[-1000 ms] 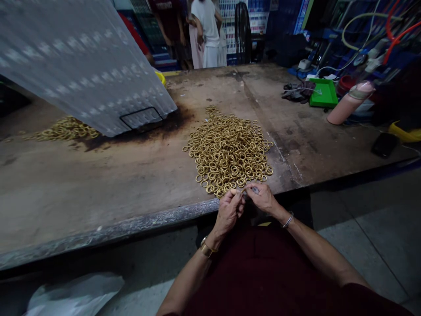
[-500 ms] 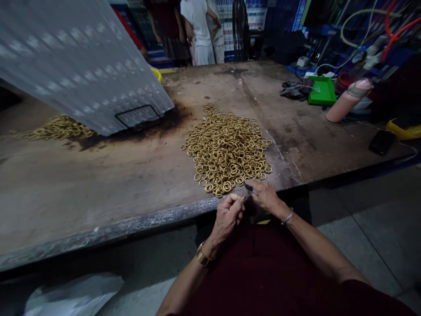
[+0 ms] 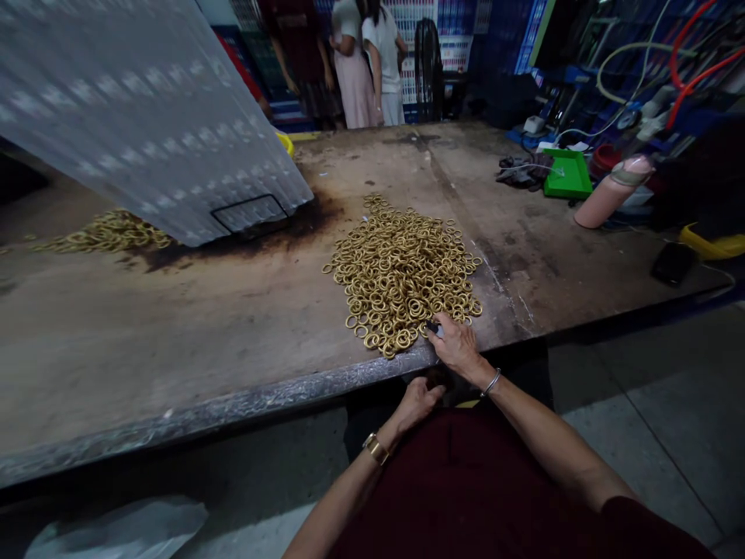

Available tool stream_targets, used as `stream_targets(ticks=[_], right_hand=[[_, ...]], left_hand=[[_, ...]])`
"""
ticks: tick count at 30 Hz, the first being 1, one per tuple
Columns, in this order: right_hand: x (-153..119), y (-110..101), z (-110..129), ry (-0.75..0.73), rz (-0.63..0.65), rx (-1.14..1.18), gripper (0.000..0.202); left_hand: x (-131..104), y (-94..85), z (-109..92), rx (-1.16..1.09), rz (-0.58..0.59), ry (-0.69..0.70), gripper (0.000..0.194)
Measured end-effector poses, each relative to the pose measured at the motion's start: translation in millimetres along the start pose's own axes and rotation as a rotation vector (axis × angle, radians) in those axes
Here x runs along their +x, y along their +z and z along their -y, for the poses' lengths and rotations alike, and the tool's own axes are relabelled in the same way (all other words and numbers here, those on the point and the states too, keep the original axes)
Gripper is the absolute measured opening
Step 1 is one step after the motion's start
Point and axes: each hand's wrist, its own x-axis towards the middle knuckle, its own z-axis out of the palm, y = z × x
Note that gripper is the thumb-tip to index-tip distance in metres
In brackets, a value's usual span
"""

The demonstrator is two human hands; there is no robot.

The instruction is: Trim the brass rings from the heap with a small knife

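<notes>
I report on the ring pile (image 3: 407,272), my landmark for all positions, which lies on the near part of the worn wooden table (image 3: 221,318). The rings are gold-coloured, round and slender, with open centres and a dull sheen; they overlap at mixed angles, heaped toward the middle and thinning to a loose single layer around the border, with a short tail at the far end. The right hand (image 3: 457,347) is at the pile's near edge, thumb and fingers closed on a small dark object (image 3: 432,327) whose tip meets the nearest rings; I cannot tell its exact form. The left hand (image 3: 417,402) is apart from the pile, on its near side and past the table edge, fingers bent; I cannot tell whether they are pressed together or hold anything. Left of the pile I record a grey ribbed stack (image 3: 157,116), with a second heap of rings (image 3: 119,231) farther left. To the far right of the pile are a green tray (image 3: 567,172) and a tilted pink bottle (image 3: 608,198). Beyond the pile, past the table, people (image 3: 384,62) stand before patterned blue-and-white stacks (image 3: 454,53); any markings on these are too small for me to read.
</notes>
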Motion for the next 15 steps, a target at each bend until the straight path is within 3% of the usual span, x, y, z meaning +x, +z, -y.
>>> stream_targets(ticks=[4, 10, 12, 15], right_hand=[[4, -1, 10, 0.047, 0.047, -0.092, 0.02], [6, 3, 6, 0.0, -0.013, -0.046, 0.018], [7, 5, 1, -0.038, -0.06, 0.014, 0.019], [10, 7, -6, -0.075, -0.095, 0.161, 0.016]], left_hand=[[-2, 1.9, -6, 0.091, 0.032, 0.108, 0.017], [-19, 2.7, -26, 0.182, 0.177, 0.138, 0.018], [-21, 3.4, -33, 0.136, 0.108, 0.176, 0.017], [-17, 1.9, -43, 0.096, -0.155, 0.297, 0.014]])
